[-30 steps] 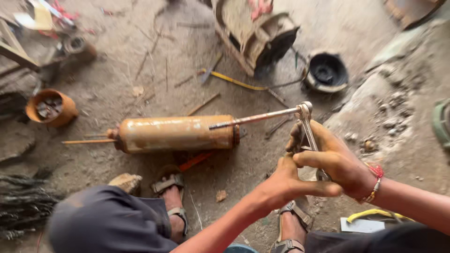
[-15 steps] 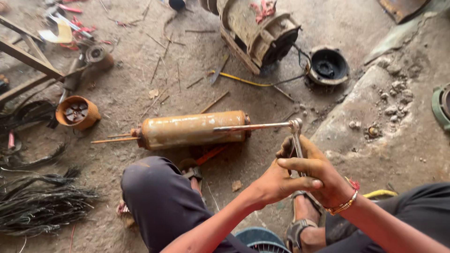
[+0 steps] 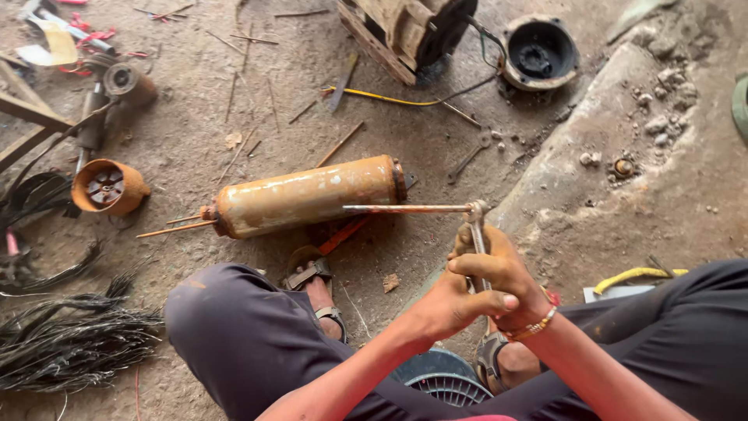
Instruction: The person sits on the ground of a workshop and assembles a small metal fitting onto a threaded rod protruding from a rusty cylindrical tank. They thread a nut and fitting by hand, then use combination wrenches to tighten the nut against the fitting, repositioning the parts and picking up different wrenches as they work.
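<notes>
A rusty metal cylinder lies on the dirt floor in front of my knees. A thin rusty rod sticks out of its right end. A metal wrench sits with its head on the rod's far tip and its handle pointing down toward me. My right hand, with a bracelet at the wrist, is wrapped around the handle. My left hand clasps over it from the left. Thinner rods poke out of the cylinder's left end.
An orange cup-shaped part and a bundle of black wires lie at the left. A motor housing, a black round cover and a yellow cable are at the back. A concrete slab rises on the right. My sandalled foot is under the cylinder.
Both hands stay clasped on the wrench, and its handle has swung from slanting right to nearly straight toward me. My view has shifted, so the cylinder sits lower in it.
</notes>
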Tool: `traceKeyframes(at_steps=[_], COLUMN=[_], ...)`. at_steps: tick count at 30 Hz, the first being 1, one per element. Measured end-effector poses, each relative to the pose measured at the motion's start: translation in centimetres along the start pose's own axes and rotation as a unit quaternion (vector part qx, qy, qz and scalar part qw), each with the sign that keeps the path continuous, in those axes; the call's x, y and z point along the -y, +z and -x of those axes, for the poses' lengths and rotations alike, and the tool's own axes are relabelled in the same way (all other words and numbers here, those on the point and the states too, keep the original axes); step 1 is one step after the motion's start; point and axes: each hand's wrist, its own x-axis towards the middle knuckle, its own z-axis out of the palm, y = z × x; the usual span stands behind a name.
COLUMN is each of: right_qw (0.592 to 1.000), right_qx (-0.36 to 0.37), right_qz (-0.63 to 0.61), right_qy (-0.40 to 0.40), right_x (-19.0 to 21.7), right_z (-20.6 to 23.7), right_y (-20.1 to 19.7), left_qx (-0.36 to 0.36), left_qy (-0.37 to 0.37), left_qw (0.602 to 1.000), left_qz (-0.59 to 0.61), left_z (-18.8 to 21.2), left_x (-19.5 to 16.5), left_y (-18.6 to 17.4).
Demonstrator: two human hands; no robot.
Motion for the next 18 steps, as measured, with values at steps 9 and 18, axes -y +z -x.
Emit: traceKeyframes(at_steps=[9, 18], right_qw=[0.993, 0.996], right_qx=[-0.04, -0.031], right_qz=[-0.084, 0.033], right_qy=[0.073, -0.075], right_x=[-1.3, -1.3], right_z=[-0.9, -1.9], right_y=[0.6, 0.3], left_qx=[-0.041, -0.046], left_qy=[0.023, -0.011], left_qw=[0.999, 0.998], left_qz=[0.0, 0.035], left_z=[-0.9, -1.2], left_x=[-0.2, -0.3], left_y=[0.0, -0.2])
